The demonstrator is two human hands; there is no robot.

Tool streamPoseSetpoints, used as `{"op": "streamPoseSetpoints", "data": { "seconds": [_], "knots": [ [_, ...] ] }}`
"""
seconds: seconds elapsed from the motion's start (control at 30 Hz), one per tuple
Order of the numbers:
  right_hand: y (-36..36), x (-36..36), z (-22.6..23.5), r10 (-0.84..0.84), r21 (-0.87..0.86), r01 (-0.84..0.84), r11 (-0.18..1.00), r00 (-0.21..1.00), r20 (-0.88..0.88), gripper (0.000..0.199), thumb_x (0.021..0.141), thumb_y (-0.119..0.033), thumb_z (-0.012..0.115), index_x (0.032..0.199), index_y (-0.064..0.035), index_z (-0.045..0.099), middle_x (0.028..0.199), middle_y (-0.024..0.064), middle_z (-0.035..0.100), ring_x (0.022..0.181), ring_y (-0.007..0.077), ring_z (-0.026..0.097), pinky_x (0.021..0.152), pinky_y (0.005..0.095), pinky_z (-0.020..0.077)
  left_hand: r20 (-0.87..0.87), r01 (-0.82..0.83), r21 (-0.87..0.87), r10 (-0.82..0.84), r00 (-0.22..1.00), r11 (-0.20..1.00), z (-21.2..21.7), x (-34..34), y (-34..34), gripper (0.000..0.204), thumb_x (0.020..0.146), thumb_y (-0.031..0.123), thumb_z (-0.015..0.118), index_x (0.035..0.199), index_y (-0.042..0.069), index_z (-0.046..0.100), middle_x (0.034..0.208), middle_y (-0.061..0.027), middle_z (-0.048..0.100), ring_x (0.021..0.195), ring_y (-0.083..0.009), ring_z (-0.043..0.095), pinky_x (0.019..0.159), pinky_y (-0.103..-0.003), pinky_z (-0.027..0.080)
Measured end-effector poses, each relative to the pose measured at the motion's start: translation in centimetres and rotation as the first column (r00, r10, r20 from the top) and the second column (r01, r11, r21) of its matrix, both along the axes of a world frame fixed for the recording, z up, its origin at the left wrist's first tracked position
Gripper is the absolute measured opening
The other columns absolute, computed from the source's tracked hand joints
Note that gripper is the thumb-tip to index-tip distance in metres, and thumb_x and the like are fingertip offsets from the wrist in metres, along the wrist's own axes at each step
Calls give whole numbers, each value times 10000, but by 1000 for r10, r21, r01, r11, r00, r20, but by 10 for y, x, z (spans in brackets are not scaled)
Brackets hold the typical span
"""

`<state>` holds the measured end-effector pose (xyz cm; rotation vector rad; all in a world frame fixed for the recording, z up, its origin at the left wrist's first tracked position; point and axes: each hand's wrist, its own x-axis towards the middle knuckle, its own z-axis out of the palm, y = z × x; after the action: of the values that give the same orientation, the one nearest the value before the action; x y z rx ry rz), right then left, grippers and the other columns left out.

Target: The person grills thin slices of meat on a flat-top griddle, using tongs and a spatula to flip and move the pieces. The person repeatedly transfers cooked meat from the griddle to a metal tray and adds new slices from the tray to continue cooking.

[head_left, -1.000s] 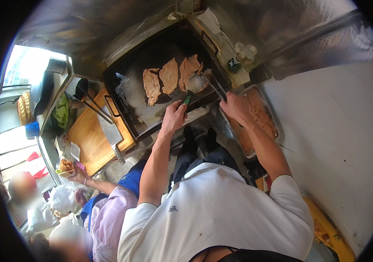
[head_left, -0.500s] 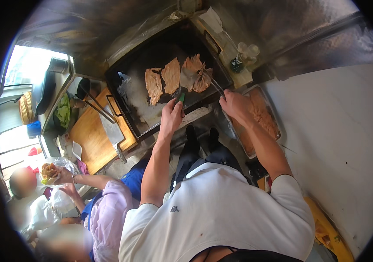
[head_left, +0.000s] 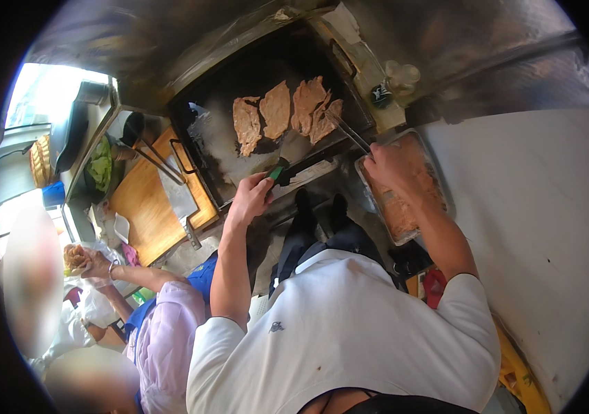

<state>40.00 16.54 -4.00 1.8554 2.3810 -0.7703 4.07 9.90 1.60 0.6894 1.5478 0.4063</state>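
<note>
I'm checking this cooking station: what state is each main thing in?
Left hand, closed on a green-handled tool
Right hand, closed on slim silver metal tongs
Square black metal griddle, partly covered by flat pale-brown meat slices
Meat slices, lying mostly side by side
Pale rectangular tray, holding pinkish meat
Rectangular brown wooden board, bearing a broad silver cleaver

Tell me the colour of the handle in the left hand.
The handle in the left hand is green; the head view shows it.

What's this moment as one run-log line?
left hand: green-handled tool | right hand: tongs, tips at meat slice | griddle: meat slices | tray: more meat | cutting board: cleaver
</note>
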Motion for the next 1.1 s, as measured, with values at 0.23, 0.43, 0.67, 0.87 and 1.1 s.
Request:
{"op": "streamPoseSetpoints", "data": {
  "seconds": [0.23, 0.43, 0.67, 0.87, 1.1],
  "knots": [
    [-4, -2, 21, -61, -57, 58, 997, 997, -39, 397, 925, -357, 624, 1017, 30, 632, 781, 205, 702, 761, 412, 692, 688, 528, 545, 78, -391, 246, 384, 920, 887, -10, -29, -33, 366, 1062, 282, 546, 1339, 47, 593, 663, 1, 558, 462, -81, 464, 420, -234, 343],
    [-12, -25, 48, -293, -200, 222, 954, 824, -485, 473, 935, -445, 684, 1151, -26, 646, 819, 137, 718, 779, 308, 707, 723, 411, 531, -590, 75, 524, 299, 750, 848, -7, -70, -76, 383, 1035, 304, 562, 1331, 70, 628, 809, -137, 653, 756, -267, 669, 629, -403, 508],
    [-33, -7, 64, -496, -416, 271, 868, 524, -692, 319, 956, -278, 710, 1088, 9, 669, 794, 34, 680, 710, 114, 649, 657, 298, 507, -956, 436, 35, -97, 276, 899, 41, -84, -72, 344, 870, 200, 702, 1211, 234, 727, 1072, -197, 673, 952, -399, 687, 823, -479, 564],
    [-79, 12, 95, -450, -378, 246, 892, 431, -782, 359, 982, -245, 675, 1237, -6, 594, 933, 31, 655, 766, 109, 633, 675, 280, 500, -973, 621, 170, 31, 228, 765, 9, -215, 116, 384, 850, 104, 667, 1158, 307, 775, 1144, -104, 712, 1091, -301, 684, 909, -399, 559],
    [-166, 60, 84, -690, -491, 539, 684, 262, -674, 369, 988, -253, 667, 1254, -6, 600, 898, 43, 658, 728, 112, 626, 655, 271, 493, -979, 803, 59, -124, 164, 593, 45, -90, 258, 362, 840, 136, 621, 1168, 187, 764, 1126, -174, 733, 1084, -348, 692, 885, -460, 566]
  ]
}}
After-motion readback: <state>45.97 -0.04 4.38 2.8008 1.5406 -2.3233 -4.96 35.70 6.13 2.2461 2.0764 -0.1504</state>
